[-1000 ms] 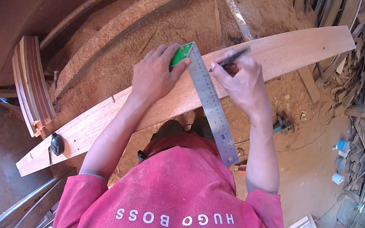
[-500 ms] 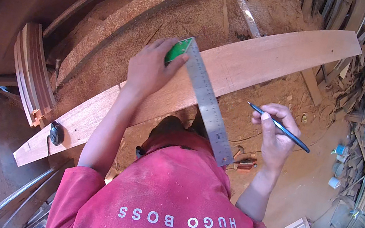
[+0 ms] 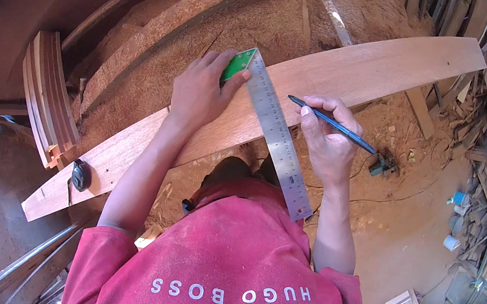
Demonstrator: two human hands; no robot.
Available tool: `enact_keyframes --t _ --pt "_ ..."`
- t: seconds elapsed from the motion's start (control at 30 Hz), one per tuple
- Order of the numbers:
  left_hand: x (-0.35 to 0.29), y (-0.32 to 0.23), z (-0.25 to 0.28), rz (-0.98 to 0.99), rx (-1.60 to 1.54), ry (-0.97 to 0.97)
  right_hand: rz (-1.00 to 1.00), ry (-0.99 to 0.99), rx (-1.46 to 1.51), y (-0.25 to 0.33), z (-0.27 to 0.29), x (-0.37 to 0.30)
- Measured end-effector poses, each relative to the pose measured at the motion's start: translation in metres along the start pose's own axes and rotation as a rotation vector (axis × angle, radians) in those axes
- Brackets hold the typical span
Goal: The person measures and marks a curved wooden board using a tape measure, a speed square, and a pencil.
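Head view: pen (image 3: 344,130) between right fingers (image 3: 331,105).

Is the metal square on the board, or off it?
On it: the metal square lies across the board, its lower end past the near edge, left hand holding its green handle.

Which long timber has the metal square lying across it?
The smooth plank beneath the left hand; the metal square crosses it, while the curved beam beyond carries sawdust, no square.
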State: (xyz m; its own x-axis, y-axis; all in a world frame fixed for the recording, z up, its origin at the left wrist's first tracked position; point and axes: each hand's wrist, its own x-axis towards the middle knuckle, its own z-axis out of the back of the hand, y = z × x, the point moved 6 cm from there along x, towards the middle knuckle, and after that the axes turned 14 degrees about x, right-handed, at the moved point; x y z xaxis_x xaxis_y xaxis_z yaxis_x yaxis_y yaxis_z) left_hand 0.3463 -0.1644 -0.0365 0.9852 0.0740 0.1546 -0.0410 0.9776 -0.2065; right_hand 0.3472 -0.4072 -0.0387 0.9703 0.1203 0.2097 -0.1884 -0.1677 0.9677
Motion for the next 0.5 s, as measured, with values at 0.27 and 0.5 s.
enact_keyframes --t 0.27,0.5 --pt "-0.001 0.001 -0.002 -0.001 0.015 -0.017 -0.011 0.014 -0.071 0.003 -0.004 0.002" --pt "0.000 0.001 0.000 -0.006 0.025 -0.022 0.017 0.055 -0.246 0.014 -0.012 0.005"
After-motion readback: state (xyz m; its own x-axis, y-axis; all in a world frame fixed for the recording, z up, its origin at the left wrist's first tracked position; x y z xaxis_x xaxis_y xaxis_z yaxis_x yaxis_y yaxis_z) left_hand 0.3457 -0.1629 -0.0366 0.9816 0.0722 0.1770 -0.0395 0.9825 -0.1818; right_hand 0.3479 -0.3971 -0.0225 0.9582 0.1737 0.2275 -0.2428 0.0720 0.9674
